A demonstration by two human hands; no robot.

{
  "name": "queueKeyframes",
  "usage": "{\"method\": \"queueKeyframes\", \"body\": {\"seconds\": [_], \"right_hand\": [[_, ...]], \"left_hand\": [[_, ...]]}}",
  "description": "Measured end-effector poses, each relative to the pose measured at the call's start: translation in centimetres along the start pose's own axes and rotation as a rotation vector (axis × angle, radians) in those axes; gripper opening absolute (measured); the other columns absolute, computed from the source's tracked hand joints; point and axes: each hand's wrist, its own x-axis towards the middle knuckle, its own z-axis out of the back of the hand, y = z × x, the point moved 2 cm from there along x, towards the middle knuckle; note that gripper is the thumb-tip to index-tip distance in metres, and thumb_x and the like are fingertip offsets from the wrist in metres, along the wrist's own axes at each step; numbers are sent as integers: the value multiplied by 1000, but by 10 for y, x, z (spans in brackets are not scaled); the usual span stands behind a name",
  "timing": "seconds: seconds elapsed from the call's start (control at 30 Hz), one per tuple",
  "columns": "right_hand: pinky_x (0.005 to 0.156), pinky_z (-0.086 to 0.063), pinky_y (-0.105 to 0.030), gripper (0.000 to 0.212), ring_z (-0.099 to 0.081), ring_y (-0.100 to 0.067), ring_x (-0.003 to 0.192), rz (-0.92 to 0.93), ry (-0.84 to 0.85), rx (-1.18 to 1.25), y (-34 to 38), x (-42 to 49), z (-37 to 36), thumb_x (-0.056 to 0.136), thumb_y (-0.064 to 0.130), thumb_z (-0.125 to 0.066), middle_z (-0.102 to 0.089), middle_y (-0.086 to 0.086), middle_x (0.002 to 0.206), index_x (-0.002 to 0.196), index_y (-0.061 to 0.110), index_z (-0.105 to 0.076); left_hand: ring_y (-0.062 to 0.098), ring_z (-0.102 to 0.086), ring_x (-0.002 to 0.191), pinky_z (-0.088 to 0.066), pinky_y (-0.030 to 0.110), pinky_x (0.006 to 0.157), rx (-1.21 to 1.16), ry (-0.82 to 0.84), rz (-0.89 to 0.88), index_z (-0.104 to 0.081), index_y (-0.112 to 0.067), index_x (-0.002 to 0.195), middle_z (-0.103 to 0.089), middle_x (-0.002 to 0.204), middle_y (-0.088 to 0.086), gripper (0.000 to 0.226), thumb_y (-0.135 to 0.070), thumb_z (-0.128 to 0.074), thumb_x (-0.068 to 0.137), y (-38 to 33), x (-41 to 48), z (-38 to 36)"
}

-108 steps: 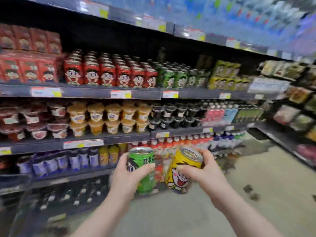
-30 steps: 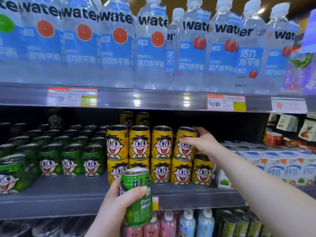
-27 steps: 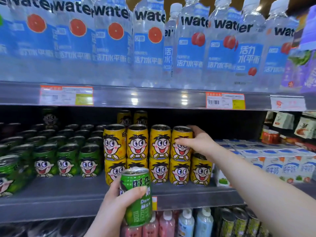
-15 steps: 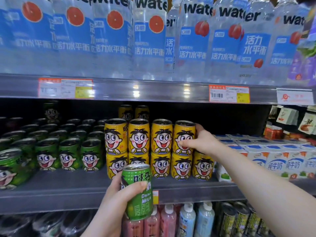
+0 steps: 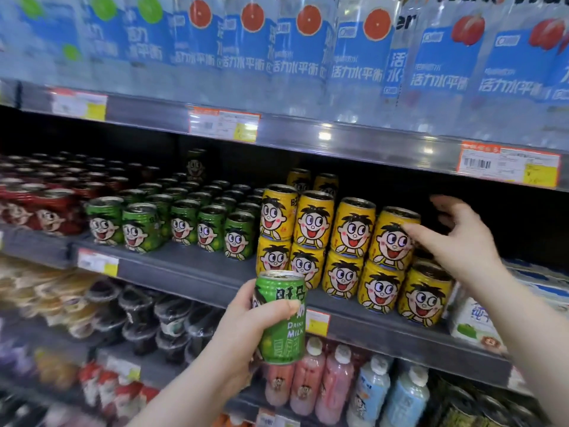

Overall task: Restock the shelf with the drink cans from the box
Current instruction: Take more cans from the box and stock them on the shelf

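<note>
My left hand (image 5: 243, 331) grips a green drink can (image 5: 281, 322) upright in front of the shelf edge (image 5: 197, 274). On that shelf, yellow cans (image 5: 314, 223) stand stacked two high, with a row of green cans (image 5: 212, 229) to their left. The rightmost upper yellow can (image 5: 392, 238) stands on the stack. My right hand (image 5: 458, 238) hovers just to its right with fingers spread and holds nothing; its thumb is at the can's side.
Red cans (image 5: 40, 208) fill the shelf's left end. White milk cartons (image 5: 480, 322) stand right of the yellow stack. Water bottles (image 5: 308, 50) line the shelf above, small bottles (image 5: 335, 380) and cups (image 5: 138, 309) the shelves below.
My right hand has let go of the yellow can it placed on top of the stack and has drawn back to the right. The view has swung left and closer.
</note>
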Motion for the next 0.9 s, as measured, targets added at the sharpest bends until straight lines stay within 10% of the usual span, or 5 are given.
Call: {"method": "queueKeyframes", "body": {"seconds": [0.3, 0.9], "right_hand": [[69, -46, -13, 15, -62, -2, 77, 161, 393, 186, 49, -68, -60, 79, 15, -71, -67, 10, 85, 81, 28, -65], [82, -51, -20, 14, -64, -9, 87, -14, 473, 62, 103, -86, -231, 81, 17, -69, -69, 5, 88, 80, 30, -63]], "left_hand": [[22, -71, 80, -57, 36, 68, 61, -132, -29, -62, -17, 110, -73, 96, 9, 67, -25, -80, 46, -17, -10, 50], [17, -65, 89, -49, 26, 67, 310, -8, -27, -55, -13, 118, -69, 102, 4, 57, -6, -79, 67, -85, 140, 201]]}}
